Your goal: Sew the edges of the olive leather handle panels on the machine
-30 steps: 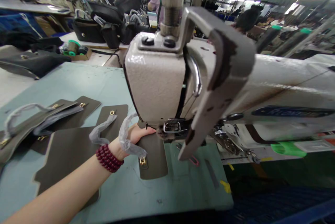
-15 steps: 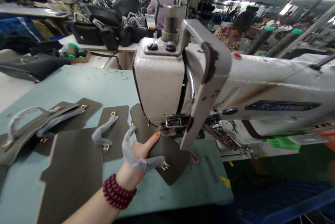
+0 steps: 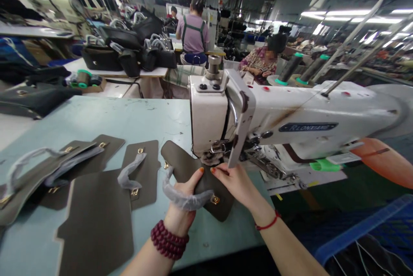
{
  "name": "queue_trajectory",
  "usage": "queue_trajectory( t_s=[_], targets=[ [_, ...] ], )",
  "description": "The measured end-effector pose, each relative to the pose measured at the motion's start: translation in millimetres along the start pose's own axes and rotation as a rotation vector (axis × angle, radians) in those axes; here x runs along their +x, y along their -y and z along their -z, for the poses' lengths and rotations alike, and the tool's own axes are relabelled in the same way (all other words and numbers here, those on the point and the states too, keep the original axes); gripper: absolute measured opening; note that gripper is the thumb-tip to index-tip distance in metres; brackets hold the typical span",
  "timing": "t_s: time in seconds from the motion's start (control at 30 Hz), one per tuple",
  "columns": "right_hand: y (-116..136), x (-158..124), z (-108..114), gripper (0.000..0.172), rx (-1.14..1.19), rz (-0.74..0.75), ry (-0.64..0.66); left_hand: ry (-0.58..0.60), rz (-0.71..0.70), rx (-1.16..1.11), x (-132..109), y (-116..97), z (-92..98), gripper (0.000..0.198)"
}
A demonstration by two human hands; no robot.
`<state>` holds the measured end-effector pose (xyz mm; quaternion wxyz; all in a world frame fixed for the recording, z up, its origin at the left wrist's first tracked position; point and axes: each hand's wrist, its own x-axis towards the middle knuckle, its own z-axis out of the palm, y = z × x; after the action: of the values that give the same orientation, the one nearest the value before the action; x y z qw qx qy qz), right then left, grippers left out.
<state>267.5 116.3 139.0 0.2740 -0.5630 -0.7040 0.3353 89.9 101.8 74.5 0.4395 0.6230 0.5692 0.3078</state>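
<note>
My left hand [image 3: 185, 198] grips an olive-brown leather panel [image 3: 183, 165] with a plastic-wrapped handle [image 3: 185, 198] and gold hardware, thumb on top, under the head of a white sewing machine [image 3: 258, 121]. My right hand [image 3: 235, 181] lies on the same panel just below the presser foot [image 3: 215, 156], with its fingers pressed flat on the leather. The panel sits turned diagonally on the pale green table [image 3: 129, 112].
More olive panels with wrapped handles [image 3: 138, 168] and a large flat piece [image 3: 97, 220] lie to the left. Black handbags [image 3: 129, 52] crowd a bench behind. Thread cones [image 3: 290, 67] stand behind the machine. Other workers [image 3: 192, 35] sit further back. A blue crate [image 3: 364, 241] is at lower right.
The view pulled back from the machine. My left hand turned the panel and drew it nearer. My right hand came into view and settled on the panel by the presser foot.
</note>
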Motion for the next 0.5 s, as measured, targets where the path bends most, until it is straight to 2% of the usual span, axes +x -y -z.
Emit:
queue_trajectory(
  t_s=[0.13, 0.27, 0.5],
  targets=[
    [-7, -3, -3, 0.031, 0.042, 0.026, -0.022, -0.063, -0.065, 0.248, 0, -5, 1.0, 0.058],
    [-13, -4, -7, 0.030, 0.071, 0.020, -0.047, -0.045, -0.115, 0.416, 0, -15, 5.1, 0.054],
    [-14, -1, -10, 0.029, 0.120, -0.019, -0.027, -0.072, -0.159, 0.337, 6, -13, 8.3, 0.064]
  ],
)
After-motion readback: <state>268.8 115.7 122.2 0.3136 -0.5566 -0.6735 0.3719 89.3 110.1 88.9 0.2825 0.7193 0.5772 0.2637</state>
